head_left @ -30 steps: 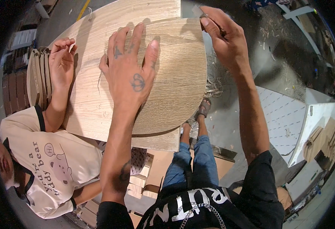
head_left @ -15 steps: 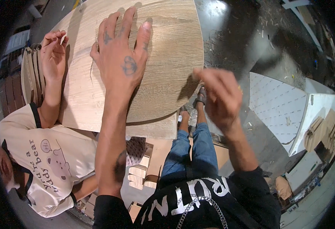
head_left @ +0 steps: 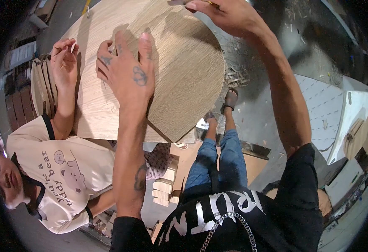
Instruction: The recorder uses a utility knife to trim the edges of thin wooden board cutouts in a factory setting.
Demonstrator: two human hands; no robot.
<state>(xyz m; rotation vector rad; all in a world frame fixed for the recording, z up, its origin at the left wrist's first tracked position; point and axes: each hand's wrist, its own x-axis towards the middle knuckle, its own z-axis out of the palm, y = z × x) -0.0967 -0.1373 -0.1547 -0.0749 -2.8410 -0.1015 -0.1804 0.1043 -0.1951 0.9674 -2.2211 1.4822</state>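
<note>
A light wood-grain board (head_left: 188, 80) with a curved right edge and a pointed near corner lies on a larger pale board (head_left: 91, 113). My left hand (head_left: 129, 69) rests on the upper board near its left side, fingers spread and slightly bent, holding nothing. Above the board's far right edge, my right hand (head_left: 234, 17) is closed round a thin grey-and-yellow tool (head_left: 176, 2). The picture's upper edge cuts off part of this tool, so its exact kind is unclear.
A co-worker (head_left: 70, 172) in a cream shirt stands at the left, one hand (head_left: 64, 63) raised beside the boards. Curved wooden pieces (head_left: 41, 86) stand behind that arm. Pale shavings (head_left: 236, 75) litter the floor, and a white panel (head_left: 318, 109) is at the right.
The upper board has turned, bringing a pointed corner to the near side. My right hand has moved from the right edge up to the far side. My left hand's fingers have drawn in.
</note>
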